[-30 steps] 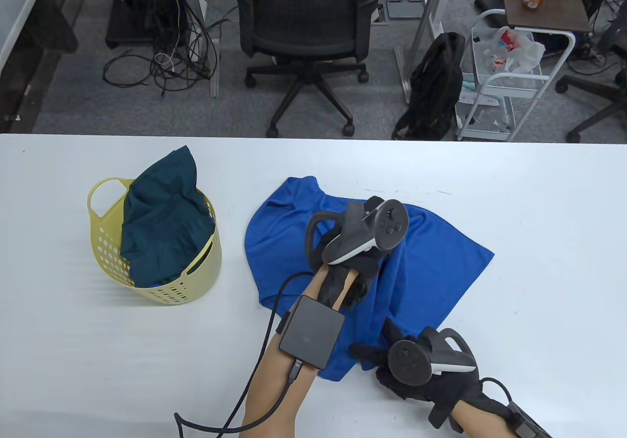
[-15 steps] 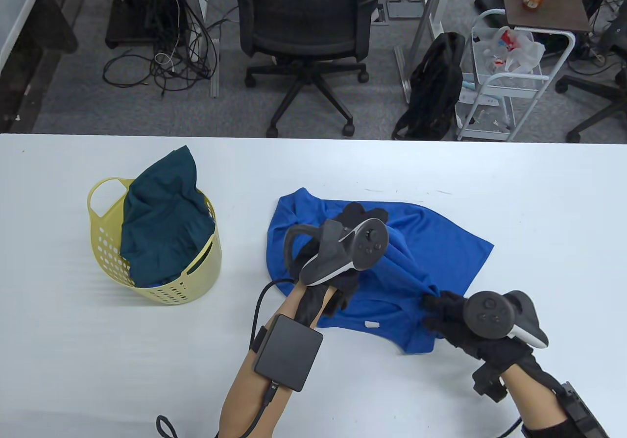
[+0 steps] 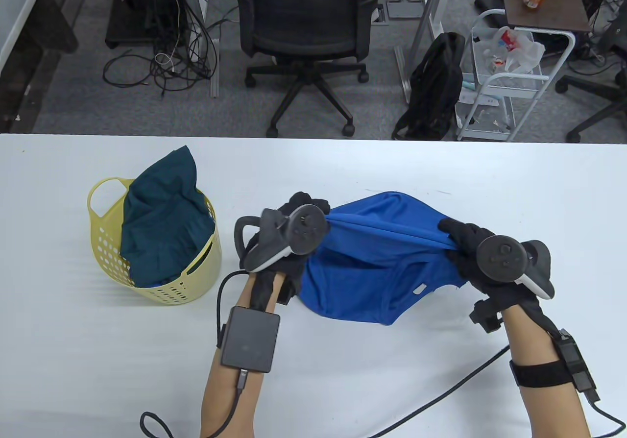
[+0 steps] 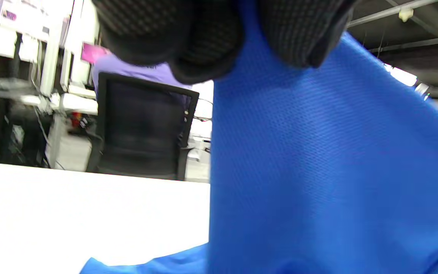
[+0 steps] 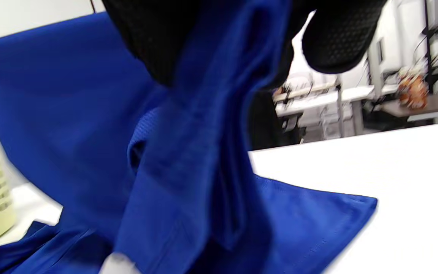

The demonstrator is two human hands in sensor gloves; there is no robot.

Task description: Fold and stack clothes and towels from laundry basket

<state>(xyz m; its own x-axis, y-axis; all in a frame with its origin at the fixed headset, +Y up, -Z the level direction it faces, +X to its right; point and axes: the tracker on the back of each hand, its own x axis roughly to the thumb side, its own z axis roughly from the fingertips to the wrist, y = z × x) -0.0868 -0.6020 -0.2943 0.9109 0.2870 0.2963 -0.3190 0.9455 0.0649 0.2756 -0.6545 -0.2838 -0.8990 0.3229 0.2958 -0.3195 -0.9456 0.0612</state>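
Observation:
A bright blue shirt (image 3: 377, 266) hangs stretched between my two hands above the white table (image 3: 441, 173), its lower part sagging onto the tabletop. My left hand (image 3: 313, 212) grips the shirt's left end; in the left wrist view its fingers (image 4: 188, 42) pinch the blue cloth (image 4: 318, 171). My right hand (image 3: 453, 234) grips the right end; in the right wrist view its fingers (image 5: 158, 45) clamp a bunched fold of the cloth (image 5: 188, 171). A yellow laundry basket (image 3: 161, 288) at the left holds a dark teal garment (image 3: 161, 222).
The table's far edge runs just behind the shirt. Beyond it stand an office chair (image 3: 303, 26), a black backpack (image 3: 433, 90) and a white wire cart (image 3: 509, 80). Cables trail from both wrists over the table's near side.
Both hands took hold of the shirt's ends, lifted it off the table and pulled it taut. My left hand moved left, my right hand moved up and right.

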